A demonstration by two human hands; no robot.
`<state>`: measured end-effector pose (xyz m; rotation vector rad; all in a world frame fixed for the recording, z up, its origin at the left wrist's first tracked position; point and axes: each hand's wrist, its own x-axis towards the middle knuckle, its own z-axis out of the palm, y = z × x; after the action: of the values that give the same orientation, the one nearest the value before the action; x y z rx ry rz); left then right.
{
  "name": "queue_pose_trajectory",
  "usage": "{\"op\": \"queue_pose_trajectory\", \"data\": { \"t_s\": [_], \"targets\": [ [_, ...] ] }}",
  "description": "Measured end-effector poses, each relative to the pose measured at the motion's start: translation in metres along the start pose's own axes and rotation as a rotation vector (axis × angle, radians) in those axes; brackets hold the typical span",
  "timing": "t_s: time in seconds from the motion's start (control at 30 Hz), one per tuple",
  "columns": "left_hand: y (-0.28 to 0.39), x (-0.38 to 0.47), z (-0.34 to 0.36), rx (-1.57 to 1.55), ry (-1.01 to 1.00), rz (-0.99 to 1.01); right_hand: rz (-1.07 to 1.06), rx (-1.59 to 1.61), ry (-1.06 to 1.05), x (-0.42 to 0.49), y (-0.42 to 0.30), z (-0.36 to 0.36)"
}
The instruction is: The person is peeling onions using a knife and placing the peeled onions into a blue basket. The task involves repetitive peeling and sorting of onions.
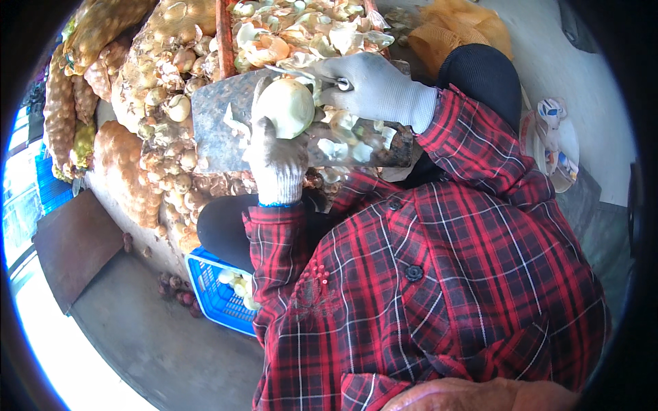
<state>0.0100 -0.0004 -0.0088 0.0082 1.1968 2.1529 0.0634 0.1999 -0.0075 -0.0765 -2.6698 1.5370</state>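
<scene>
My left hand (277, 154), in a white knit glove, is closed around a peeled pale onion (288, 109) from its near left side. In my right hand (360, 85), gloved in light grey, is a small knife (290, 71) whose blade reaches over the onion's far edge. The right hand's fingertips are close to the onion's right side, with a bit of skin near them. Both hands are above a dark, worn board (221, 123). Scraps of onion skin (336, 149) lie on the board, mostly right of the onion.
A rust-red-edged crate (224, 41) heaped with onion peelings (308, 31) stands beyond the board. Unpeeled onions (180, 108) spill from a mesh sack (139, 67) at left. A blue plastic crate (216, 295) holds pale onions beside my left leg. An orange mesh bag (457, 31) lies far right.
</scene>
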Motion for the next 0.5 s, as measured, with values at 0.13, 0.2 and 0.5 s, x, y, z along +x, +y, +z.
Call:
{"op": "queue_pose_trajectory", "data": {
  "t_s": [0.13,0.2,0.5],
  "targets": [
    [0.003,-0.001,0.000,-0.007,-0.051,0.109,-0.106,-0.211,-0.022,-0.007,0.006,0.004],
    [0.005,-0.001,0.001,-0.047,-0.038,0.127,-0.154,-0.278,-0.009,-0.011,0.004,0.005],
    [0.002,0.001,-0.003,-0.089,0.027,0.159,-0.116,-0.360,-0.008,-0.013,0.005,0.012]
  ]
}}
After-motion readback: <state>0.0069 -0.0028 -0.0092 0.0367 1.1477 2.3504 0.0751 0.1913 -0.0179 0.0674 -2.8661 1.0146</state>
